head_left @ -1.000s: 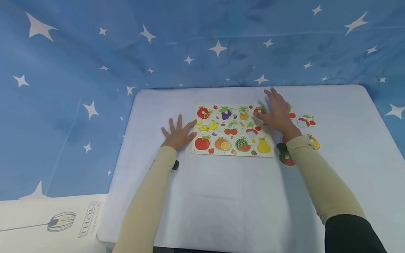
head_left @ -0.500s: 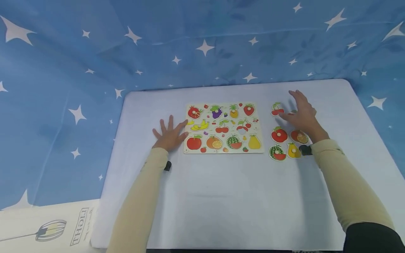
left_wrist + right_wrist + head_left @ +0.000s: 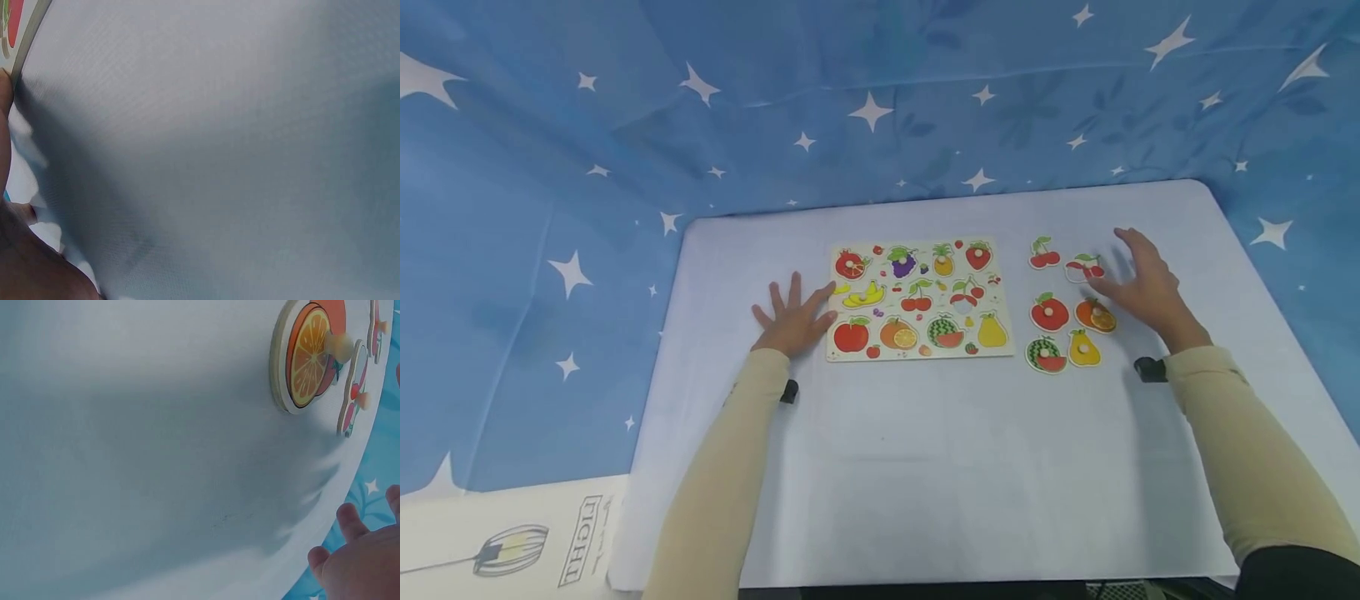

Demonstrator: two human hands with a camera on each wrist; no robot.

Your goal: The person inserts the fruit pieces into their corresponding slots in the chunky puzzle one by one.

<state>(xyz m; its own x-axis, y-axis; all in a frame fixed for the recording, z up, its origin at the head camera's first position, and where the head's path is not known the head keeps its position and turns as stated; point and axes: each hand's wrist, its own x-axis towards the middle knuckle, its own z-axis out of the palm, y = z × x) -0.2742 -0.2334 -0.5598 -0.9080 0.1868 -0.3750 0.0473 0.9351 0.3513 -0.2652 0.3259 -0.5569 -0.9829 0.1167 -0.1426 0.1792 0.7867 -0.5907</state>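
In the head view a fruit puzzle board (image 3: 1000,298) lies on the white table, with fruit pictures filling its face. My left hand (image 3: 792,323) spreads its fingers at the board's left edge, thumb and index finger overlapping that edge. To the right of the board lie loose knobbed pieces: cherries (image 3: 1043,253), a red-and-white fruit piece (image 3: 1084,267), an apple (image 3: 1049,312), an orange (image 3: 1095,316), a watermelon (image 3: 1046,356) and a pear (image 3: 1084,348). My right hand (image 3: 1156,298) hovers beside them, fingers loosely bent and holding nothing, its thumb near the red-and-white piece.
A blue star-patterned cloth (image 3: 880,158) runs behind and left of the table (image 3: 925,483). At the lower left lies a cream cloth (image 3: 445,533) printed with a whisk. Both wrists carry small black cameras.
My right hand has moved right from the board's upper right corner, past the loose pieces, uncovering them. My left hand stays at the board's left edge. The head view has shifted slightly.
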